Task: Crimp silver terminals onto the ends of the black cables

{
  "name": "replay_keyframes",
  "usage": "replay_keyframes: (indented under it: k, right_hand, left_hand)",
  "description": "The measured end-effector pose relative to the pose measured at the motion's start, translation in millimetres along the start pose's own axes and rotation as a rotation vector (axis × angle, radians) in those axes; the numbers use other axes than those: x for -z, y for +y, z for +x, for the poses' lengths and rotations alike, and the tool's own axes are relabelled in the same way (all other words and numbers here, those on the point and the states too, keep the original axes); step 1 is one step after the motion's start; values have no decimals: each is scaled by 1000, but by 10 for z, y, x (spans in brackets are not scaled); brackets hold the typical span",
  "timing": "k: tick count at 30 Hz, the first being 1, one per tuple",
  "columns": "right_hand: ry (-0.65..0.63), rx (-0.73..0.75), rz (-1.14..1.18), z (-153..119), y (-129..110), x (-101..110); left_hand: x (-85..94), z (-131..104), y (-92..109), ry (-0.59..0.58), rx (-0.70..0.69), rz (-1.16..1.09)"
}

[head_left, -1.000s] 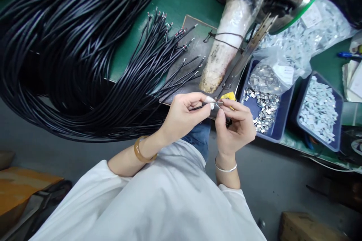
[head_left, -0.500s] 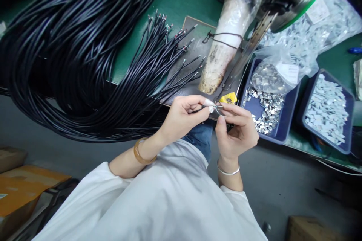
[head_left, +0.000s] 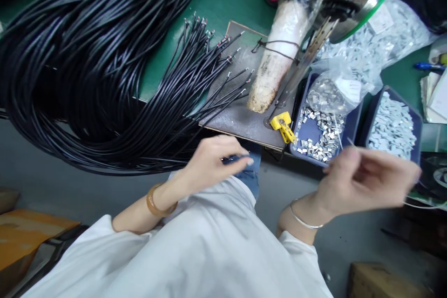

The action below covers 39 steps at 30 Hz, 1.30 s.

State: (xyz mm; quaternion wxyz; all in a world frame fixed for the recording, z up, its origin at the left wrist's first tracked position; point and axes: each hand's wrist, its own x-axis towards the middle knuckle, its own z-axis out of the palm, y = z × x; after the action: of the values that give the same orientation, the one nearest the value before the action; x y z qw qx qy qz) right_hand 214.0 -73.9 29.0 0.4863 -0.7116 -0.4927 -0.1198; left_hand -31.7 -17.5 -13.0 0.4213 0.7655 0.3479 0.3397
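My left hand (head_left: pixel 218 158) is closed below the front edge of the worktable, thumb and forefinger pinched together, with white covering at the fingertips. A short dark piece of black cable (head_left: pixel 229 160) shows in the gap between them; its end is hidden. Out to the right, my right hand (head_left: pixel 370 179) is smeared by motion in front of the small blue bins. A thin white strand (head_left: pixel 351 142) sticks up from its pinched thumb and fingers. Many black cables (head_left: pixel 181 84) with stripped ends lie on the table to the left.
A bin (head_left: pixel 300 152) holds small metal clips and a bag of more; another bin (head_left: pixel 417 149) holds pale flat pieces. A yellow-handled tool (head_left: pixel 283 125) lies on the dark board (head_left: pixel 240 132). Behind stand a wrapped white post (head_left: pixel 279 46) and a green-rimmed metal part (head_left: pixel 379 11).
My hands, earlier together over the cable end, are now apart. My right hand has swung right towards the bins; my left has dropped slightly down and left. The yellow-handled tool is now uncovered.
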Motion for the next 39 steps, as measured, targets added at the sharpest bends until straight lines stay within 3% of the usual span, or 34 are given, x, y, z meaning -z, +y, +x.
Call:
replay_keyframes:
  k: [1,3,7,11,15,17,22,27,28,31,34,37,39]
  right_hand:
    - [-51,37,-59,58,44,-60]
    - [-354,62,-131,168,156,-221]
    - [-508,50,-278,327,338,-525]
    - [-612,101,-396,389,338,-608]
    - [-652,119,-398,405,343,-496]
    - [-650,92,-308,410,386,-420]
    - [-510,-30,-184,440,468,-304]
    - [-673,-15,-277,461,397,-391]
    - [-690,10,-311,456,384,-419]
    - [-670,102,-410,428,395,-480]
    - [-556,125,-386,388,419,-481]
    - [-404,-33,-82,293,289,-423]
    - [-369,-188,208,164,84,-379]
  left_hand:
    - [65,-9,-42,162,10,89]
    - [191,3,-153,395,62,308]
    - [342,144,-422,516,117,427]
    - [412,369,-585,685,110,292]
    - [516,499,-553,929,67,-137]
    - [562,505,-479,865,72,-402]
    - [550,468,-182,443,157,-850]
    - [262,451,158,-147,225,-984]
    - [179,442,195,-195,257,-989]
    - [-52,393,196,-92,379,-1046]
    - [-184,337,111,5,484,-1097]
    - [-216,317,71,38,508,-1085]
    - [-208,331,85,46,493,-1034]
